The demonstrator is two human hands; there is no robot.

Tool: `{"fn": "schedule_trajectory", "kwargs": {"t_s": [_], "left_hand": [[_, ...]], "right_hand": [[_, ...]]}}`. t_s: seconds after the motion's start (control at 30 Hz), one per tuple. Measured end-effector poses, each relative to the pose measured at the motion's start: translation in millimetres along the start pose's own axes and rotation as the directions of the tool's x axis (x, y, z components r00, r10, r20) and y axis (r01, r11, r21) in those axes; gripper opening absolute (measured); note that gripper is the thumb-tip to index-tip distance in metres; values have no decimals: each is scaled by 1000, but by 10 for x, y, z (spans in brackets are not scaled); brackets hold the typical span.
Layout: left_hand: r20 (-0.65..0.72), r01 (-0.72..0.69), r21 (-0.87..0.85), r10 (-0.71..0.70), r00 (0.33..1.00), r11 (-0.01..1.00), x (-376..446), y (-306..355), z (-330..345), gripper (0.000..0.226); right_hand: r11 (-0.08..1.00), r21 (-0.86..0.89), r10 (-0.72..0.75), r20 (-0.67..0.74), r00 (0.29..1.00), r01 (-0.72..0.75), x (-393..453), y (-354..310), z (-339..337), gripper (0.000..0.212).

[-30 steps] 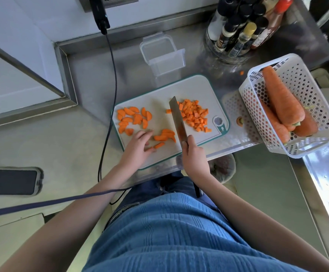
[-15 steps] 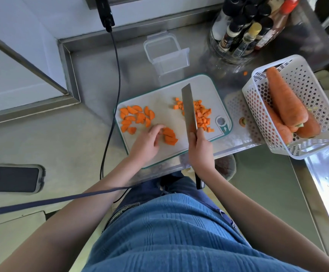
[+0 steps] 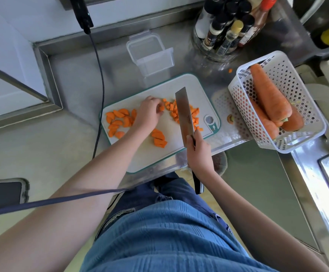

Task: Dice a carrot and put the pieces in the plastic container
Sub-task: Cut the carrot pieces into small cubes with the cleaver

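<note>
Orange carrot dice heaped far right on white teal-edged cutting board. Left hand pinches dice at heap's left edge; right hand grips steel cleaver. Step: dicing. Next: chop near slices; clear plastic container beyond board holds nothing.

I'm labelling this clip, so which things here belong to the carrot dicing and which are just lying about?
Part of the job:
left hand at the diced carrot
right hand holding the knife
carrot slices
cutting board
plastic container

Lying about:
basket of carrots
bottle rack
phone
black cable
</note>
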State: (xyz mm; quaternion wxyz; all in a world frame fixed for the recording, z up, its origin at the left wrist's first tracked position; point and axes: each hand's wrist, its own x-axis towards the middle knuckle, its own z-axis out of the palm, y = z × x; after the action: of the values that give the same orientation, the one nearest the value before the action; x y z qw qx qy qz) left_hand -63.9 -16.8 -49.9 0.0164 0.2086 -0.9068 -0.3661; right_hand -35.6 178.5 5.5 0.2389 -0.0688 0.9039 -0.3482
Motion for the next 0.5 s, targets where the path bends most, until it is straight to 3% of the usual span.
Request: {"fn": "schedule_trajectory", "kwargs": {"t_s": [0.13, 0.23, 0.3, 0.4, 0.5], "left_hand": [[32, -40, -67, 43, 999, 997, -22, 100, 93, 15], [82, 11, -161, 2, 997, 987, -48, 176, 176, 26], [31, 20, -221, -14, 999, 975, -77, 188, 155, 26], [-71, -49, -178, 37, 997, 983, -286, 78, -59, 20], [121, -71, -112, 85, 989, 991, -707, -109, -272, 36]], "right_hand": [[999, -31, 10, 9, 1000, -9, -54, 9, -5, 21], [999, -26, 18, -6, 1000, -18, -68, 3, -19, 22], [1000, -14, 14, -6, 1000, -14, -67, 3, -48, 22], [1000, -23, 14, 24, 1000, -13, -77, 4, -59, 22], [999, -28, 34, 56, 998, -32, -113, -5, 5, 22]]}}
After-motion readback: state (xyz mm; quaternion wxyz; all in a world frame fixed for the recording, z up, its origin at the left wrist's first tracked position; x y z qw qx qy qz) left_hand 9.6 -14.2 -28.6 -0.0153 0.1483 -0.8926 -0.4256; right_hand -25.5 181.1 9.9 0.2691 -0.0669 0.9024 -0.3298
